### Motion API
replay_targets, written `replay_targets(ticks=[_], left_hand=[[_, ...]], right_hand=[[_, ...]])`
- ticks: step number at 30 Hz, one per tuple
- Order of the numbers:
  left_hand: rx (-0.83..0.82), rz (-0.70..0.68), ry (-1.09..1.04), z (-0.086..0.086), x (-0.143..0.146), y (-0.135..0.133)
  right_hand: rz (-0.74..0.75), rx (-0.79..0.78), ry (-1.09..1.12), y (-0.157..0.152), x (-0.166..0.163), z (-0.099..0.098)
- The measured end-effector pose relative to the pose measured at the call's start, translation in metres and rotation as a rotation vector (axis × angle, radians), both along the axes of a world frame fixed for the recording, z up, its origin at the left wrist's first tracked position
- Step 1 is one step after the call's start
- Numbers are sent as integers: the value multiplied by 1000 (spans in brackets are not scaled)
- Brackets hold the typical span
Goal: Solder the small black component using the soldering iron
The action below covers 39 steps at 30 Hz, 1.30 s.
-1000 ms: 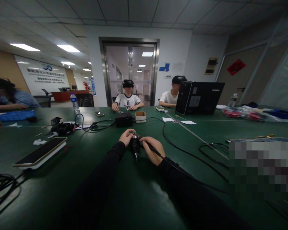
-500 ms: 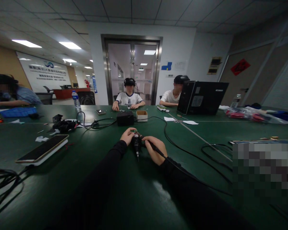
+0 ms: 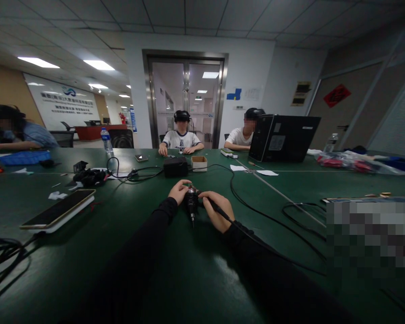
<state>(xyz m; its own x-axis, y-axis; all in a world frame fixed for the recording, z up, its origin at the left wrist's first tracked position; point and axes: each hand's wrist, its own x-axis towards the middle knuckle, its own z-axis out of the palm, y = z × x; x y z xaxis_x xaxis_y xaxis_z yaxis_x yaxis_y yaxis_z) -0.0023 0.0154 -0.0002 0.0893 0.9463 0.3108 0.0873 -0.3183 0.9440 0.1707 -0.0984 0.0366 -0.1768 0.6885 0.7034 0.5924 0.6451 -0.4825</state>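
In the middle of the table lies a dark cylindrical device (image 3: 191, 202) with a silver collar at its far end and a thin pointed tip toward me. My left hand (image 3: 179, 192) is closed at that far end, thumb and fingers gripping it from the left. A small reddish part shows by the fingertips, too small to make out. My right hand (image 3: 219, 209) closes like a pen grip round a slim black corded tool (image 3: 219, 209), which looks like a soldering iron. Its front end points at the device; its tip is hidden. The cord trails back along my right sleeve.
Beyond my hands stand a black box (image 3: 175, 167) and a small open carton (image 3: 199, 164), with cables (image 3: 236, 189) around. A phone (image 3: 59, 209) rests on a white block at left. A computer case (image 3: 283, 137) stands at right. Several people sit around the green table (image 3: 189, 279).
Almost nothing differs. Both hands keep their grips at the device, and the whole view has shifted very slightly.
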Motion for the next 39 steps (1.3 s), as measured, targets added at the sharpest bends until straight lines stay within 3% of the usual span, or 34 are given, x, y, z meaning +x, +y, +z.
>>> replay_targets(ticks=[39], left_hand=[[1, 3, -59, -6, -1, 7]], right_hand=[[-52, 15, -43, -3, -1, 3]])
